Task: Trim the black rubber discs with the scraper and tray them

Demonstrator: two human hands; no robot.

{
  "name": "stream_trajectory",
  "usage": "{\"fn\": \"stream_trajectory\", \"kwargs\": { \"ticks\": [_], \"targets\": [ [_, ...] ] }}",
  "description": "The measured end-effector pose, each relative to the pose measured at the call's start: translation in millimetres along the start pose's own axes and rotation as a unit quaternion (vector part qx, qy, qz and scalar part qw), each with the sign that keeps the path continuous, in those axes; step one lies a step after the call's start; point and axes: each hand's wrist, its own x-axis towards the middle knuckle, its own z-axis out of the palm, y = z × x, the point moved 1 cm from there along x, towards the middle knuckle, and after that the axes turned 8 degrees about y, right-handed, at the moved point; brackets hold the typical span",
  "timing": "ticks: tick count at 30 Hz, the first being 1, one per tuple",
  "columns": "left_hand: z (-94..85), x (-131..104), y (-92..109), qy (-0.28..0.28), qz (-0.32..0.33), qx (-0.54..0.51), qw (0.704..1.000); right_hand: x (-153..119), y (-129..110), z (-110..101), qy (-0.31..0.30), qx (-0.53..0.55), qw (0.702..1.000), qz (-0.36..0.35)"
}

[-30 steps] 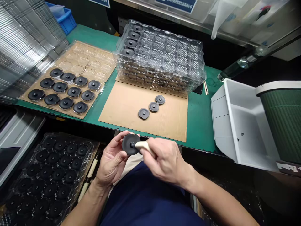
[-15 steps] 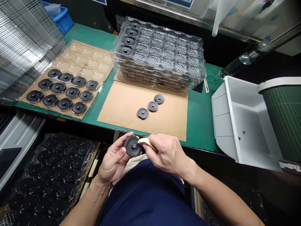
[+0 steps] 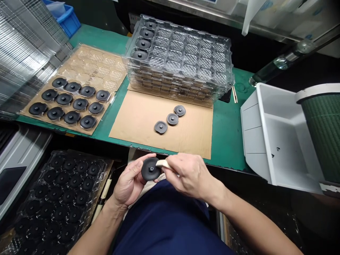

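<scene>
My left hand [image 3: 129, 182] grips a round black disc [image 3: 148, 173] by its edge, with the small central knob facing up. In my right hand [image 3: 188, 175] is a small cream-coloured piece [image 3: 163, 163], pinched between the fingers, its tip at the disc's right rim. Beyond my hands, three similar dark discs [image 3: 172, 119] lie in a slanting row on a brown cardboard sheet [image 3: 135, 117].
Stacked clear trays [image 3: 183, 63] stand behind the cardboard, with discs in the left column. A tray of discs [image 3: 92, 71] lies at left, another [image 3: 63, 194] lower left. A grey bin [image 3: 284, 141] is at right, a blue crate [image 3: 69, 21] at upper left.
The disc in my left hand has shifted slightly down and is turned a little; my left thumb has moved up along its edge. The cream piece remains at its right side.
</scene>
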Motion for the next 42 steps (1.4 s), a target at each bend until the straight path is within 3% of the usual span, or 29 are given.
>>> {"fn": "stream_trajectory", "kwargs": {
  "ticks": [4, 9, 18, 22, 24, 27, 29, 31, 34, 37, 39, 42],
  "targets": [
    [-1.3, 2, -1, 0.030, -0.001, -0.004, 1.000, -1, 0, -1, -0.024, 0.008, 1.000, -0.017],
    [-3.6, 3, -4, -0.018, -0.055, 0.021, 0.998, 1, 4, -1, 0.007, -0.052, 0.998, -0.034],
    [-13.2, 5, -22, -0.065, -0.161, 0.001, 0.985, 13, -4, -7, -0.082, -0.116, 0.979, -0.147],
    [-10.0, 4, -26, -0.094, -0.183, -0.042, 0.978, 20, -4, -6, -0.085, -0.121, 0.961, -0.233],
    [-9.7, 5, -22, -0.082, -0.145, -0.061, 0.984, 21, 0, -3, -0.056, -0.107, 0.970, -0.213],
    [-11.9, 6, -14, -0.023, -0.029, -0.066, 0.997, 16, 3, 1, -0.005, -0.054, 0.997, -0.057],
    [-11.8, 6, -11, -0.002, 0.038, -0.042, 0.998, 12, 0, 4, -0.017, 0.014, 0.999, 0.035],
    [-8.2, 5, -11, 0.000, 0.088, -0.008, 0.996, 10, -7, 5, -0.028, 0.079, 0.993, 0.077],
    [1.2, 2, -11, 0.009, 0.167, 0.027, 0.986, 12, -21, 3, 0.033, 0.104, 0.990, 0.085],
    [7.7, -2, -6, 0.035, 0.234, 0.029, 0.971, 15, -30, -2, 0.063, 0.085, 0.993, 0.045],
    [7.6, -3, -1, 0.041, 0.248, 0.024, 0.968, 14, -30, -5, 0.046, 0.069, 0.996, 0.030],
    [1.6, -5, 3, 0.033, 0.219, 0.010, 0.975, 12, -20, -7, 0.032, 0.035, 0.998, 0.040]
  ]
}}
